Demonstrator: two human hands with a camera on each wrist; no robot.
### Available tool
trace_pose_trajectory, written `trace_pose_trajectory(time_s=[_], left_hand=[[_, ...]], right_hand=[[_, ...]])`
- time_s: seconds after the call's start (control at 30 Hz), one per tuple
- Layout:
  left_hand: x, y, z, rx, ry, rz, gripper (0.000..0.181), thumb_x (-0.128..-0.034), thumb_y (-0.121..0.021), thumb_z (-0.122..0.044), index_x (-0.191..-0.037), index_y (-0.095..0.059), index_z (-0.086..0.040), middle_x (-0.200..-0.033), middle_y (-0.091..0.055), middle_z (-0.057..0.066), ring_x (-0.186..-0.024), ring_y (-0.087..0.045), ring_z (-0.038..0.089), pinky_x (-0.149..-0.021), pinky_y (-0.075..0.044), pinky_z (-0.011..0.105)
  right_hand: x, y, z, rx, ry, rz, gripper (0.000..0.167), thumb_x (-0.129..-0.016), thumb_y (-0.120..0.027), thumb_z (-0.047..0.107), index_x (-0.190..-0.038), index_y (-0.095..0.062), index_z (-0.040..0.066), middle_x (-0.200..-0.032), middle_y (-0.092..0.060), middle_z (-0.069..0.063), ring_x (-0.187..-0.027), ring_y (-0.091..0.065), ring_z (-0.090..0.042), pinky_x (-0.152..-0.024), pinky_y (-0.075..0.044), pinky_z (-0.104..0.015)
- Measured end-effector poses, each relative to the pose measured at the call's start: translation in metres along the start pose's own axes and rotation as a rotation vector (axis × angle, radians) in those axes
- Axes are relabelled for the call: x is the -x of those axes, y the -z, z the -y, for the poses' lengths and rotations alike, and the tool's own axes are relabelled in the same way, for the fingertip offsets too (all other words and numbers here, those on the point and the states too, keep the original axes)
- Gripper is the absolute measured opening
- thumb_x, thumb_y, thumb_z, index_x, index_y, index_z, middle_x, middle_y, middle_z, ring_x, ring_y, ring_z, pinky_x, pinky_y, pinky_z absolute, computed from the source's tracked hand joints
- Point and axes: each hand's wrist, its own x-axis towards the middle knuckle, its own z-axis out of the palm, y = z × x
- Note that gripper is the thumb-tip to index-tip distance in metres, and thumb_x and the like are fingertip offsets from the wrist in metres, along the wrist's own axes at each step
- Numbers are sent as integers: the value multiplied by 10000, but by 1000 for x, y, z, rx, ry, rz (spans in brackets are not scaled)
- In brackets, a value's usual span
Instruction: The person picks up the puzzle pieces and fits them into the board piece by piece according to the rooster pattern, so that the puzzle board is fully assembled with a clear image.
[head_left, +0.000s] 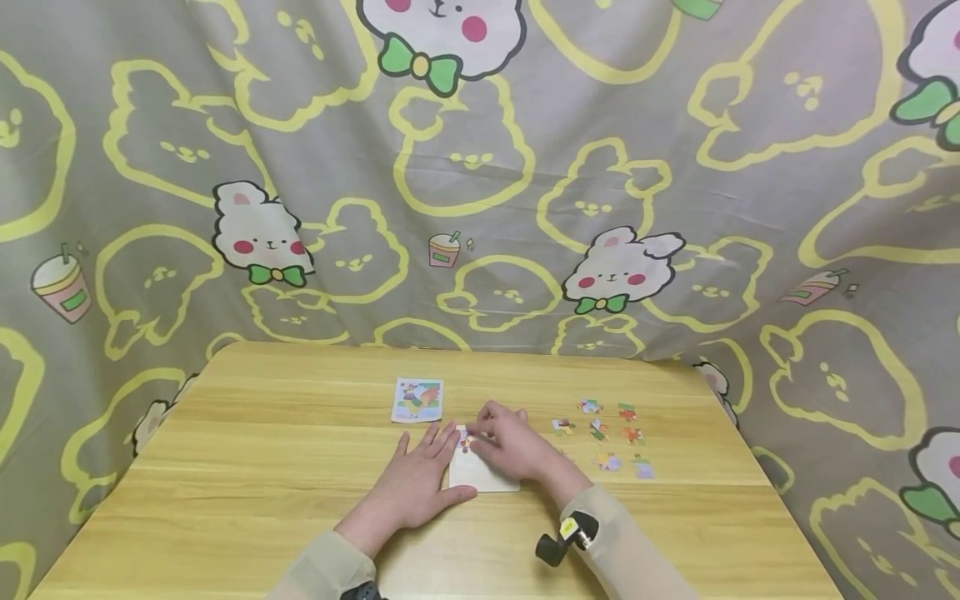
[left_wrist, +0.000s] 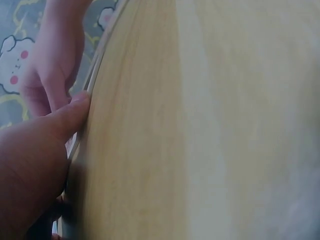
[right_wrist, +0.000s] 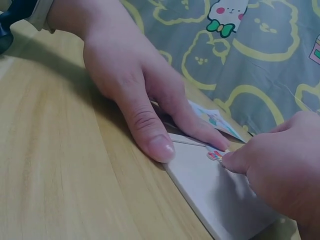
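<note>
**Puzzle piece (head_left: 464,444) at the white tray's far left corner**

Nearest me, the left hand (head_left: 415,482) lies spread against the white tray (head_left: 487,477); I'd use it as a brace. Just beyond, the right hand (head_left: 510,439) bends over the piece; I cannot tell whether it pinches or only presses. I'd square the edges before pushing flat. Loose pieces (head_left: 611,462) lie rightward; farther back, the picture card (head_left: 417,401) can guide orientation.
</note>
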Motion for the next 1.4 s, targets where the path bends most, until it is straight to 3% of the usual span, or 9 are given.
trace_pose_trajectory(time_s=[0.17,0.43,0.7,1.1,1.4], left_hand=[[0,0,0,-1,9,5,991,-995,-475,-759,-1651,-333,-30,-1729,-258,102,-1577,-235,374,-1212,-170,712],[0,1,0,6,18,10,997,-991,-473,-766,-1649,-340,-30,-1728,-257,99,-1577,-235,377,-1211,-164,717],[1,0,0,6,17,4,993,-992,-466,-768,-1649,-343,-35,-1729,-258,98,-1579,-233,374,-1210,-167,719],[2,1,-2,4,9,-5,969,-999,-500,-738,-1644,-354,-30,-1724,-269,107,-1573,-253,374,-1207,-174,721],[2,0,-2,6,5,-8,969,-1000,-494,-739,-1647,-350,-33,-1725,-268,110,-1573,-248,380,-1208,-173,720]], right_hand=[[4,6,1,-42,-13,12,381,-1042,-685,226,-1391,-694,72,-1215,-595,7,-1111,-587,-160,-1107,-320,-595],[10,19,0,-40,29,-31,379,-1018,-708,176,-1373,-691,46,-1229,-623,-28,-1069,-623,-214,-984,-412,-499],[19,28,-5,-42,15,-40,371,-1025,-705,180,-1370,-692,45,-1245,-627,-32,-1061,-630,-242,-964,-427,-472],[37,47,-15,-63,-18,-48,381,-1040,-686,181,-1395,-669,44,-1283,-593,-11,-1182,-597,-272,-1054,-484,-501],[48,58,-26,-78,-33,-58,390,-1026,-706,136,-1396,-657,26,-1291,-594,-18,-1202,-632,-323,-1038,-527,-492]])
